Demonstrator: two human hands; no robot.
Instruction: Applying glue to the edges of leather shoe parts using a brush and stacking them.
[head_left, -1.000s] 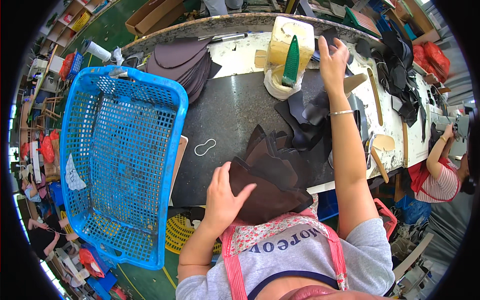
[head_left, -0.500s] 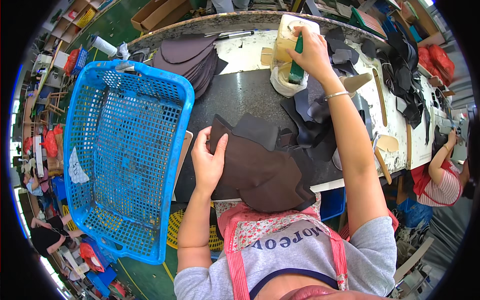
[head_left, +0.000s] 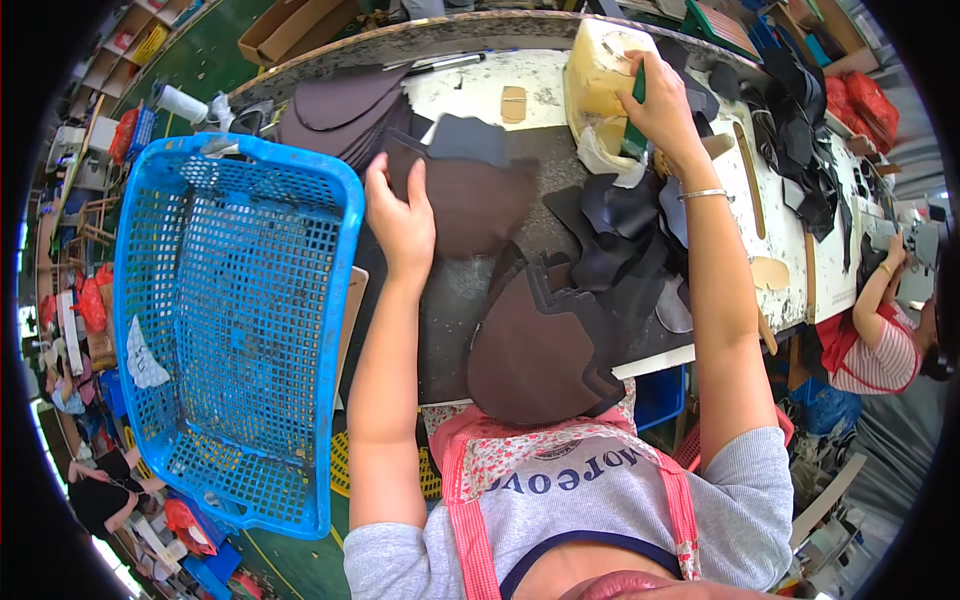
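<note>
My left hand (head_left: 402,220) has a brown piece, and my right hand (head_left: 662,115) has a green tool.

My left thumb and fingers pinch the left edge of a flat, dark brown, leather-like piece (head_left: 475,200); it is over the black tabletop (head_left: 450,320), past the pile of dark brown cut pieces (head_left: 535,345). My right fingers grip a long green tool (head_left: 636,140) at the cut-open, yellowish plastic jug (head_left: 595,75). I pinch just one edge, so the piece could slip or fold. If the tool's hidden end is wet, it might drip on the pile. Dark blue letters cross my grey shirt (head_left: 600,480); I see no clear labels.
</note>
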